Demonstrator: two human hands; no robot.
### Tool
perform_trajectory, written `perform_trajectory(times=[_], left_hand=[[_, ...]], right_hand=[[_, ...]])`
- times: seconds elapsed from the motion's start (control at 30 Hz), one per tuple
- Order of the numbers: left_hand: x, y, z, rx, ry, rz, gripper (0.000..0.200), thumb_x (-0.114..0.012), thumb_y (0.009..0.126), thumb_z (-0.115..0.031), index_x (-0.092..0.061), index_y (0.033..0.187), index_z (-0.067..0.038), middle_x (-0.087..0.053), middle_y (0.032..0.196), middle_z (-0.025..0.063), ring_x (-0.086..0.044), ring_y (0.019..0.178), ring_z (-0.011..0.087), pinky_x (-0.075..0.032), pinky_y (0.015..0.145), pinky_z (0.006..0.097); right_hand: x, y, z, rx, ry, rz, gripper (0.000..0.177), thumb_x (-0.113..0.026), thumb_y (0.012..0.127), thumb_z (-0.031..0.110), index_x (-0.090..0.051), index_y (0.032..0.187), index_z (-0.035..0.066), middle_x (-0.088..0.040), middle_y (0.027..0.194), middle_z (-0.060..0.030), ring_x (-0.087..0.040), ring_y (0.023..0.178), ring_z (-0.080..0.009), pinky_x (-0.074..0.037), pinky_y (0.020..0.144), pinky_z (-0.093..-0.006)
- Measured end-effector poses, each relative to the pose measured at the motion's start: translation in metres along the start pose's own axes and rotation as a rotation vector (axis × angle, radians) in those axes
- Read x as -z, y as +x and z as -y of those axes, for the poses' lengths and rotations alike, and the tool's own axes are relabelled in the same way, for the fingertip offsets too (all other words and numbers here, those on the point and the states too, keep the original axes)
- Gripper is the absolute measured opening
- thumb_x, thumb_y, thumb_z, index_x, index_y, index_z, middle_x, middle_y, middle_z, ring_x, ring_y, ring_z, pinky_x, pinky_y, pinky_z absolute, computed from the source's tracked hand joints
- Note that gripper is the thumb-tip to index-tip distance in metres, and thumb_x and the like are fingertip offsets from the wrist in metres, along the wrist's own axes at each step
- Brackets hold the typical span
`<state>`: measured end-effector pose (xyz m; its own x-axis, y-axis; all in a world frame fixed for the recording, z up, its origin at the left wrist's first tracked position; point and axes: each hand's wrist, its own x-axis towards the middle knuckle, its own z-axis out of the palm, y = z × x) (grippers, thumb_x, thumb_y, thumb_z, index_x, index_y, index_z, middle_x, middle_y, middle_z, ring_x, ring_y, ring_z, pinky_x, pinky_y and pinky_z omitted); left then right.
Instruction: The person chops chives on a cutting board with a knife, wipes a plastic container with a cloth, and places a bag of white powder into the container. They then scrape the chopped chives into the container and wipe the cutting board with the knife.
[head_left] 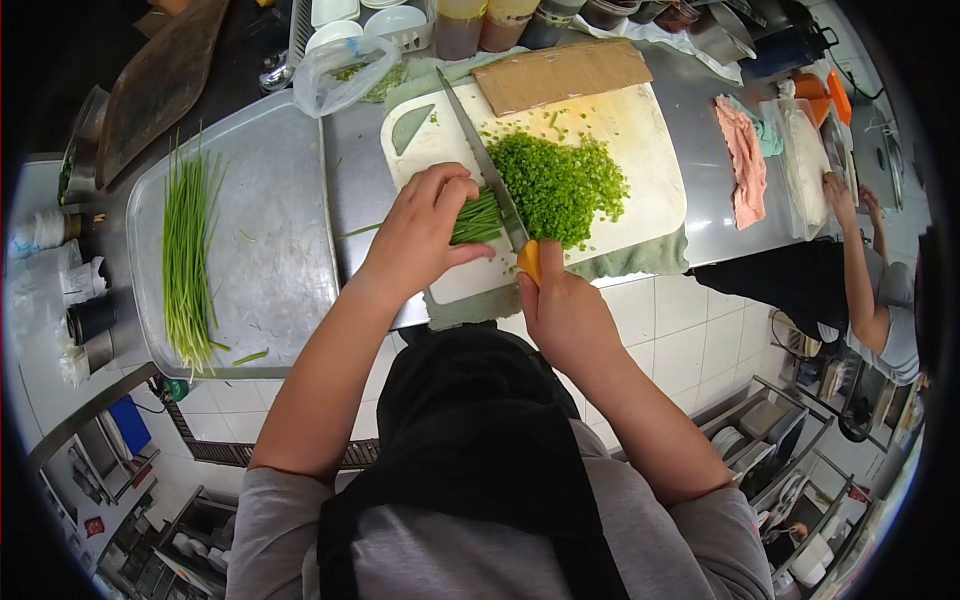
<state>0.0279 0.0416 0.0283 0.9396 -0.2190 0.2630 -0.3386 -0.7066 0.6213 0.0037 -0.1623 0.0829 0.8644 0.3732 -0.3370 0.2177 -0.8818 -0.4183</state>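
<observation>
Left hand (425, 225) curled shut, pinned chives (478, 218); right hand (565, 312) gripped knife (487, 165). Edge sat just beside the left hand; a slip risked a cut.

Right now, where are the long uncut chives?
In the head view, the long chives lie on the metal tray, left of the cutting board.
</observation>
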Motion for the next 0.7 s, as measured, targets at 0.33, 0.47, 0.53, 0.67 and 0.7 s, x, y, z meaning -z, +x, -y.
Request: perform_trajectory(times=[0.33, 0.47, 0.53, 0.67, 0.7], left_hand=[[-0.006, 0.004, -0.005, -0.021, -0.082, -0.064, 0.043, -0.085, 0.072, -0.022, -0.061, 0.106, -0.010, -0.058, 0.117, 0.0075, -0.061, 0.103, 0.0301, -0.053, 0.085, 0.0382], [-0.008, 0.008, -0.013, -0.015, -0.008, -0.112, 0.030, -0.082, 0.073, -0.015, -0.066, 0.097, -0.009, -0.059, 0.113, 0.0068, -0.060, 0.103, 0.0282, -0.052, 0.086, 0.0384], [-0.010, 0.010, -0.016, -0.002, 0.009, -0.130, 0.024, -0.081, 0.073, -0.012, -0.067, 0.093, -0.009, -0.059, 0.112, 0.0064, -0.060, 0.103, 0.0277, -0.051, 0.087, 0.0389], [-0.019, 0.009, -0.019, 0.049, 0.044, -0.185, 0.017, -0.079, 0.073, -0.010, -0.067, 0.085, -0.009, -0.059, 0.110, 0.0054, -0.058, 0.102, 0.0275, -0.048, 0.088, 0.0406], [-0.021, 0.009, -0.020, 0.069, 0.044, -0.214, 0.015, -0.079, 0.073, -0.010, -0.067, 0.083, -0.009, -0.059, 0.110, 0.0050, -0.057, 0.102, 0.0273, -0.047, 0.088, 0.0408]], right_hand=[[-0.001, 0.001, -0.007, 0.005, 0.048, -0.016, 0.030, -0.053, 0.099, 0.021, -0.041, 0.114, -0.002, -0.063, 0.066, -0.0236, -0.065, 0.059, -0.0422, -0.053, 0.052, -0.0503], [-0.003, 0.003, -0.009, 0.004, 0.125, -0.017, 0.031, -0.053, 0.099, 0.021, -0.041, 0.115, -0.002, -0.063, 0.067, -0.0253, -0.065, 0.062, -0.0441, -0.052, 0.054, -0.0523], [-0.002, 0.003, -0.010, -0.013, 0.155, 0.000, 0.031, -0.053, 0.099, 0.021, -0.041, 0.115, -0.002, -0.063, 0.068, -0.0263, -0.065, 0.064, -0.0451, -0.052, 0.056, -0.0538], [0.001, 0.004, -0.010, -0.026, 0.166, 0.018, 0.031, -0.053, 0.099, 0.022, -0.040, 0.115, -0.001, -0.063, 0.069, -0.0266, -0.064, 0.065, -0.0456, -0.051, 0.057, -0.0548], [0.002, 0.004, -0.010, -0.026, 0.181, 0.014, 0.031, -0.053, 0.100, 0.022, -0.040, 0.115, -0.001, -0.063, 0.070, -0.0268, -0.064, 0.065, -0.0460, -0.050, 0.057, -0.0551]])
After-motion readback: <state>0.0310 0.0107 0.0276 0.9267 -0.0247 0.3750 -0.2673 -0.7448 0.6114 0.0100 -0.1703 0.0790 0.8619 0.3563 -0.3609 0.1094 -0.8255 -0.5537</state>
